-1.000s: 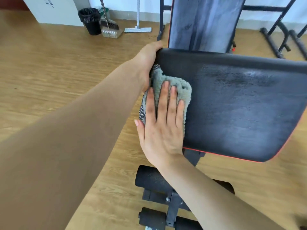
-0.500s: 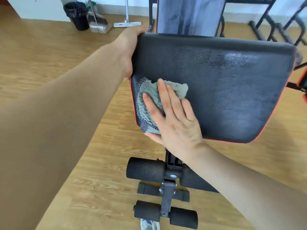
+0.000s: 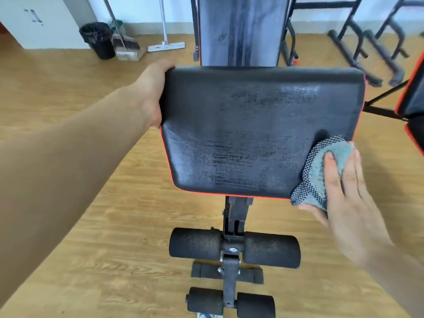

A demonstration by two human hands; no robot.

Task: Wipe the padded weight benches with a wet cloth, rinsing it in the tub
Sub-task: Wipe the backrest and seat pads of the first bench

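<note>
Cloth point(image 3: 321, 171) at the seat pad's point(image 3: 252, 134) near right corner.
Our right hand point(image 3: 348, 203) presses it flat, fingers extended; our left hand point(image 3: 151, 92) grips the pad's far left edge.

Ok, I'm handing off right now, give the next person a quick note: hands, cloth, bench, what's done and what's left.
Left hand: gripping the far-left corner of the seat pad, steadying it.
Right hand: flat on the grey cloth, pressing it on the pad's near-right corner, partly over the edge.
Done: wet streaks cover most of the seat pad; the back pad beyond it also looks streaked.
Left: finish the right edge, then the second bench at far right, which shows no sign of wiping in the part visible. The tub is out of view; find it to rinse.
</note>
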